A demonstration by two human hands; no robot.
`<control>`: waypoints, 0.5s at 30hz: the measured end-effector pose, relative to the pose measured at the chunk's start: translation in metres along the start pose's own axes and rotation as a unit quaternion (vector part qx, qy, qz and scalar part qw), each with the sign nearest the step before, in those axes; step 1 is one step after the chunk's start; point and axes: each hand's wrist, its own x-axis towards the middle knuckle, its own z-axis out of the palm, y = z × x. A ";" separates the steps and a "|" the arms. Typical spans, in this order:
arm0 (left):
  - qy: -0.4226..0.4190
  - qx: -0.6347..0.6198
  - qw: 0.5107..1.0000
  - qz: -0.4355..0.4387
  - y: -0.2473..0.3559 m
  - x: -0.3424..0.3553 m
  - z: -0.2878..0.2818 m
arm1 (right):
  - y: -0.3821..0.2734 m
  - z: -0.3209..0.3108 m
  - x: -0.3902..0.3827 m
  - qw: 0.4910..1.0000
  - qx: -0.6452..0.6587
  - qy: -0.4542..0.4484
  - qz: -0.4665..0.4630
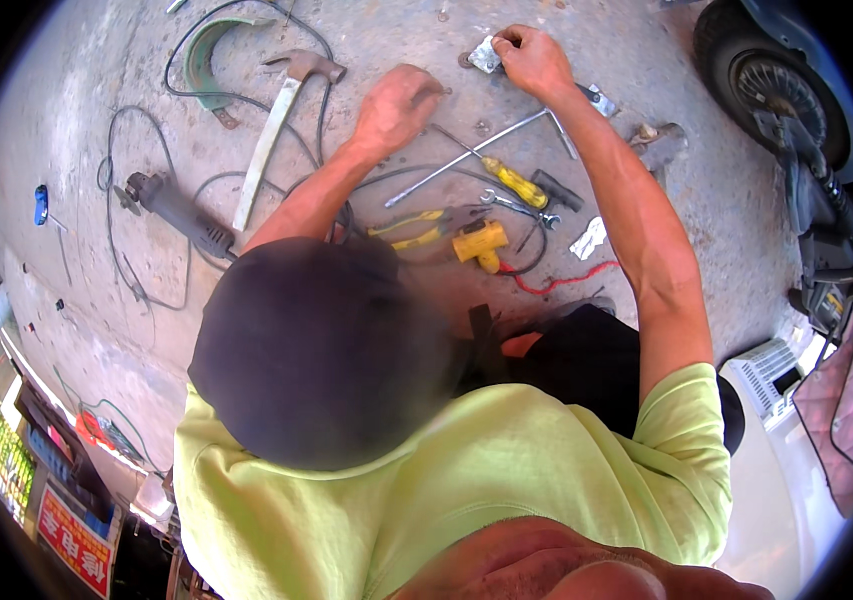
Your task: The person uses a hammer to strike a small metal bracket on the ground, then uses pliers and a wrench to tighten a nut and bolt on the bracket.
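My right hand is at the far middle of the concrete floor, fingers pinched on the edge of a small crumpled silvery piece. To its left, my left hand is low over the floor with its fingers curled together. A tiny brownish bit shows at its fingertips, too small to name. Between my forearms lie a long thin metal T-bar wrench, a yellow-handled screwdriver, a small open-end wrench, pliers with yellow grips and a yellow tool-like piece beside a red cord.
Left of my arm lie a claw hammer, a curved green metal guard and an angle grinder with looping black cable. A blue-handled tool is farther left. A scooter wheel stands far right. A dark rounded shape blocks the lower middle.
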 end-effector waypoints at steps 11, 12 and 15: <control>0.010 0.029 0.996 0.084 0.012 0.009 0.001 | -0.004 0.005 -0.001 0.999 -0.043 0.020 -0.017; 0.001 0.035 0.996 0.079 0.011 0.009 0.001 | -0.008 0.004 -0.001 0.999 -0.046 0.016 -0.018; -0.017 0.043 0.996 0.073 0.011 0.008 0.002 | -0.014 0.002 -0.007 0.999 -0.031 0.032 -0.024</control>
